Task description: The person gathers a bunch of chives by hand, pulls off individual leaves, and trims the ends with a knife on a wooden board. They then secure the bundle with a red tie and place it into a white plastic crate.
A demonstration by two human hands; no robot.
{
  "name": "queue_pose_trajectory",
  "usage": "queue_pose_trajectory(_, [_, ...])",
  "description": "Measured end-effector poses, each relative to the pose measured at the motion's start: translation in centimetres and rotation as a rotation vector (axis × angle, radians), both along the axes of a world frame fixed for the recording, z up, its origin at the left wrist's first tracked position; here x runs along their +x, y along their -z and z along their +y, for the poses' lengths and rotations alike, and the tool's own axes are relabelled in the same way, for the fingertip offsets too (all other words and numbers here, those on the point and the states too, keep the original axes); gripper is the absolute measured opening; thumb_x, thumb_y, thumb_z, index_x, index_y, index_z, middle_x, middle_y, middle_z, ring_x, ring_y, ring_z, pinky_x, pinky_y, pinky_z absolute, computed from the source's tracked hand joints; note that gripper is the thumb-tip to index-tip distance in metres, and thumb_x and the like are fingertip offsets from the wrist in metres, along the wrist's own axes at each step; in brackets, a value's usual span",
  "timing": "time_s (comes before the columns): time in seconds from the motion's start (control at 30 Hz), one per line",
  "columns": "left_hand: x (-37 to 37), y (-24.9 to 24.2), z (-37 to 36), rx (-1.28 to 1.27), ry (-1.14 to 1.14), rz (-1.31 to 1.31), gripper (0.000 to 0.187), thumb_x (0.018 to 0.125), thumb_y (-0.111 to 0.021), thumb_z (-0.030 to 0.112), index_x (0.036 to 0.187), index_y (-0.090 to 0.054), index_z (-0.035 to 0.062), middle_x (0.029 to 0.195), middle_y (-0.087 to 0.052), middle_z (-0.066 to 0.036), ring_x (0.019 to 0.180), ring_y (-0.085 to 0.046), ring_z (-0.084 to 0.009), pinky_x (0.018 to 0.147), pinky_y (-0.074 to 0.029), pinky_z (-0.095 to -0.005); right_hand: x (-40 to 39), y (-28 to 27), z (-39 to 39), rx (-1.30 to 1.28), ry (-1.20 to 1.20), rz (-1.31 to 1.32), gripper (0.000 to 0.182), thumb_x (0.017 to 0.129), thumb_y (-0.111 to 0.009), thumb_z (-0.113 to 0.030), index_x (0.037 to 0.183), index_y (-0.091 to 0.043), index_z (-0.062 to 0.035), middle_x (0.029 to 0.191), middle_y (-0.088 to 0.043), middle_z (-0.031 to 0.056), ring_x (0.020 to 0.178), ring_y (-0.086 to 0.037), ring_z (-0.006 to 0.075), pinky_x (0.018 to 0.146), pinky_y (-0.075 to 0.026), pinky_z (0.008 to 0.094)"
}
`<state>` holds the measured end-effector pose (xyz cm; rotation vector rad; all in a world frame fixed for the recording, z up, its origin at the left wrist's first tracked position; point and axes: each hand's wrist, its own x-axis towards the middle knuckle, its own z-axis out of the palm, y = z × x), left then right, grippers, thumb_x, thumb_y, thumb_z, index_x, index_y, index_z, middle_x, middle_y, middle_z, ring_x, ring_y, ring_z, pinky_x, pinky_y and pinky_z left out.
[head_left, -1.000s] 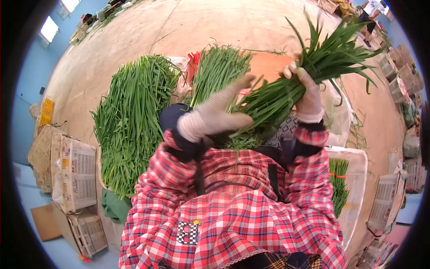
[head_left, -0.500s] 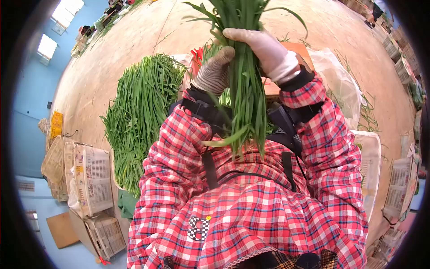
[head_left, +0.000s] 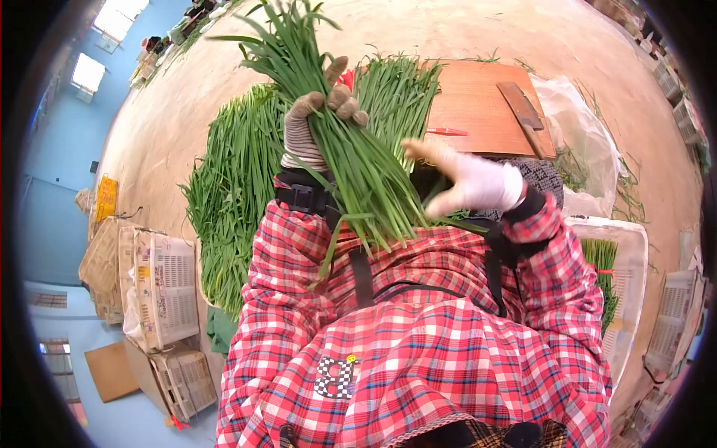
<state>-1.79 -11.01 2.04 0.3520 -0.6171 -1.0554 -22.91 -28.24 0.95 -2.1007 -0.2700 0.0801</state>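
Note:
My left hand [head_left: 317, 123], in a striped grey glove, is wrapped round a bundle of long green leaves [head_left: 366, 168] that slants down to the right. Just right of the bundle's lower part, my right hand [head_left: 467, 179] in a white glove has its fingers apart and holds nothing; its fingertips are a little blurred. Beyond it a wooden board [head_left: 470, 97] carries a large knife [head_left: 520, 112] and a red pen-like item [head_left: 447, 131]. More green leaves [head_left: 396, 93] lie left of the board, and a big pile [head_left: 243, 187] lies further left.
On the right are a clear plastic bag [head_left: 579, 134] and a white crate [head_left: 635, 276] holding leaves tied with a red band [head_left: 603, 272]. Stacked crates [head_left: 160, 287] stand at the left. More crates [head_left: 672, 313] line the far right.
My right hand has let go of the bundle and moved down to the right. My left hand has shifted left with the bundle, which now slants. The board and knife have come into fuller view.

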Motion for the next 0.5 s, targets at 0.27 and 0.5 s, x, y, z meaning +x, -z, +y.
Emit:
queue_pose_trajectory(0.27, [2.4,0.5,2.8,-0.228,0.020,0.090,0.059,0.087,-0.063,0.014,0.137,-0.038,-0.0024,0.079,-0.044,0.001,0.076,-0.047,-0.0128,0.078,-0.044,-0.0310,-3.2,6.1,3.2,-0.396,0.175,-0.083,0.028,0.084,-0.062,-0.021,0.110,-0.058,-0.0112,0.071,-0.062,0.0178,0.073,-0.062,0.0388,0.071,-0.050,0.0476])
queue_pose_trajectory(0.5, [3.6,-0.8,4.6,-0.517,0.126,0.089,0.042,0.089,-0.061,0.015,0.126,-0.046,0.0017,0.075,-0.047,0.002,0.068,-0.050,-0.0114,0.067,-0.046,-0.0302,-6.9,5.7,0.2,-0.516,0.318,-0.093,0.069,0.071,-0.072,-0.011,0.135,-0.047,-0.0119,0.066,-0.061,0.0095,0.066,-0.061,0.0318,0.065,-0.049,0.0407])
